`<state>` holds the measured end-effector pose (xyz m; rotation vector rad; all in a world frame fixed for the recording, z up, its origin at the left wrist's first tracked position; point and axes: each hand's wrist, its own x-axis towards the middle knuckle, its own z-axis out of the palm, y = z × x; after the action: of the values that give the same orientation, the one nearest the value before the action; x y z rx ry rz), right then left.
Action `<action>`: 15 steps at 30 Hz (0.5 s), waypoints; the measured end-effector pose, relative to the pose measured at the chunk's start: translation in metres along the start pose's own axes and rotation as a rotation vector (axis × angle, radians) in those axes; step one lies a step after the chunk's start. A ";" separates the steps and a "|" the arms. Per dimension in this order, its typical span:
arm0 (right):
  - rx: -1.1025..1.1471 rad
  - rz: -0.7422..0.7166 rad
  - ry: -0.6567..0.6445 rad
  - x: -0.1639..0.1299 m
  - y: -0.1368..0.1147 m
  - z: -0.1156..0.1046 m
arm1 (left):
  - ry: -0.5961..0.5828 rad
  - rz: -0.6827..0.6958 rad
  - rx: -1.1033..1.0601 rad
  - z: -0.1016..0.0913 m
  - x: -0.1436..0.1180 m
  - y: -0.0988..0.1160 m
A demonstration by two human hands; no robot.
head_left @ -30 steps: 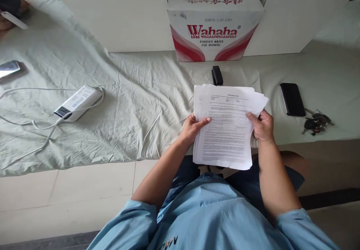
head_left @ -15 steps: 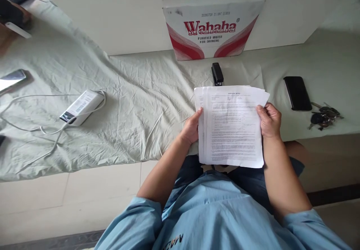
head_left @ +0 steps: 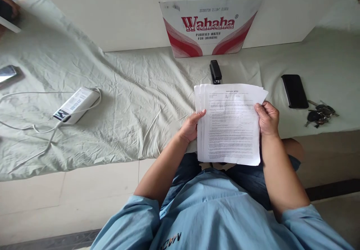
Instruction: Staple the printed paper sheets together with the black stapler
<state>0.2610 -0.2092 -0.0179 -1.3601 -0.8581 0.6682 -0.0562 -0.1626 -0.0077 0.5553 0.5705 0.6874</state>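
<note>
Both of my hands hold a stack of printed white papers above my lap, at the near edge of a surface covered by a pale green sheet. My left hand grips the stack's left edge, thumb on the top page. My right hand grips the right edge. The sheets are slightly fanned at the top. A black stapler lies on the sheet just beyond the papers' top edge.
A red-and-white Wahaha water carton stands at the back. A black phone and a bunch of keys lie to the right. A white power bank with cables and another phone lie to the left.
The fanned, tilted sheets have been squared into a tidier upright stack. My hands shifted along its edges, and the left thumb is back on the top page.
</note>
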 end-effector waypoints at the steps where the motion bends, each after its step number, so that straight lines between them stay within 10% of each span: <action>1: 0.002 0.001 -0.003 0.000 0.000 0.000 | 0.021 0.002 0.013 0.000 0.000 0.000; 15: -0.019 -0.020 -0.075 -0.002 0.001 0.000 | 0.127 -0.006 0.099 0.004 -0.004 -0.002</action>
<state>0.2601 -0.2108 -0.0191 -1.3488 -0.9383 0.7010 -0.0550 -0.1676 -0.0045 0.6043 0.7277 0.6945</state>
